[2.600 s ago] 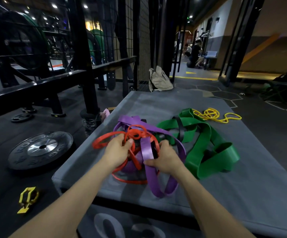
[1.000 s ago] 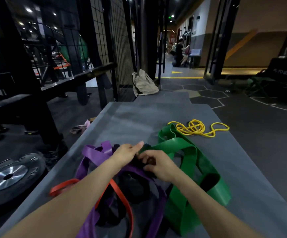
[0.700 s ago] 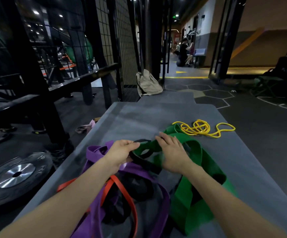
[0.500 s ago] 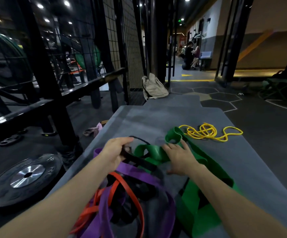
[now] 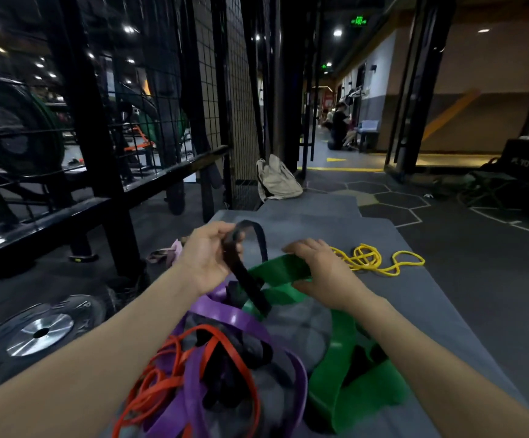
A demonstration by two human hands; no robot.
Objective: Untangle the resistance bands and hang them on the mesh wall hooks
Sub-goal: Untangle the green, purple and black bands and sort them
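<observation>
A tangle of bands lies on a grey padded box [image 5: 415,311]. My left hand [image 5: 208,254] grips a black band [image 5: 250,279] and holds its loop lifted above the pile. My right hand [image 5: 323,273] rests on a wide green band [image 5: 345,352], thumb under it and fingers spread over its top fold. A purple band [image 5: 225,314] and a red band [image 5: 222,349] lie knotted together near me, with the black band running through them. A thin yellow band [image 5: 370,259] lies apart at the far right of the box. The black mesh wall [image 5: 222,90] rises ahead on the left.
A black steel rack [image 5: 98,172] runs along the left. A weight plate [image 5: 38,333] lies on the floor left of the box. A beige bag [image 5: 276,180] leans against the mesh base. A person crouches far down the corridor [image 5: 339,128]. A dark box and folding stool stand far right.
My left hand has taken hold of the black band and pulled its loop up and away from the pile. My right hand moved onto the green band and holds it down.
</observation>
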